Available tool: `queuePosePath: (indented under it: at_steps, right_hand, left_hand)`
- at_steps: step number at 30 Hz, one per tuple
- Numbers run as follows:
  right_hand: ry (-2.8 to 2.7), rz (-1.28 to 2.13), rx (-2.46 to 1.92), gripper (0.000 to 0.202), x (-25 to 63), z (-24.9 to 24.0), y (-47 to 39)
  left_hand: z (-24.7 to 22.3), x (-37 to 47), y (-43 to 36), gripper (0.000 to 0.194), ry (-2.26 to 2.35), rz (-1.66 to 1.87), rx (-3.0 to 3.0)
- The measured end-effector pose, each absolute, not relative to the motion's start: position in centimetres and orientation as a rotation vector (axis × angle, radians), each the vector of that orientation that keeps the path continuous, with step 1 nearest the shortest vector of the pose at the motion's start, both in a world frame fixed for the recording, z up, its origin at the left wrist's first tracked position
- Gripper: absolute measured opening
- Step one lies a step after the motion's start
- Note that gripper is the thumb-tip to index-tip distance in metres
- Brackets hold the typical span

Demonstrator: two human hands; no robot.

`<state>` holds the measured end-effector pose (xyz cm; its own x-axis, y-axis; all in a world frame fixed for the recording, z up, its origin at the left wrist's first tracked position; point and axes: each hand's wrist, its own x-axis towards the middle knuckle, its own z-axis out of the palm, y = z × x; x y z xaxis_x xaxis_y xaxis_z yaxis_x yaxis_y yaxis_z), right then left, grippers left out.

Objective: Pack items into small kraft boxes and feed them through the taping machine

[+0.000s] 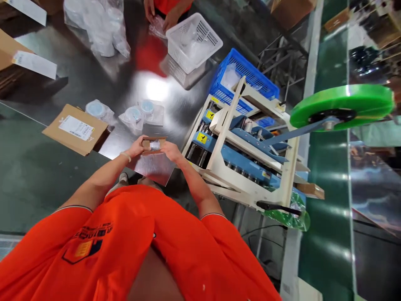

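Observation:
Between my two hands is a small cardboard box (154, 151) with its top flaps raised and something in clear plastic inside. My left hand (138, 146) grips the box's left end, and my right hand (171, 150) grips its right end. Just beyond the box, bagged round items with pale blue tops (133, 113) lie on the metal table (125, 90). Another bagged round item (96, 109) sits farther left, beside a stack of flat cardboard (75, 128) with a white printed label (76, 127) on top.
To my right stands a taping machine (219, 138) with a large green tape roll (341, 106). Behind it are a blue crate (247, 77) and a green conveyor belt (328, 167). Across the table, a co-worker's hands (163, 19) are near a white basket (194, 42) and bagged items (100, 25).

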<state>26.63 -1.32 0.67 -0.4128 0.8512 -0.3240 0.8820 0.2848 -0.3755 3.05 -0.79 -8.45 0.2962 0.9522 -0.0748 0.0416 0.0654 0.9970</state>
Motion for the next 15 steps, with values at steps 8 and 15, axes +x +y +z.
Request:
queuePosePath:
  at_steps: [8,15]
  right_hand:
    - [2.654,-0.652,1.740,0.057,27.0,-0.4,0.2]
    - [2.662,-0.838,1.807,0.048,28.8,-4.5,-1.7]
  left_hand:
    - [-6.0,0.8,0.4,0.064,1.029,0.652,1.625]
    - [-4.7,6.1,-4.0,0.115,1.559,0.369,2.109]
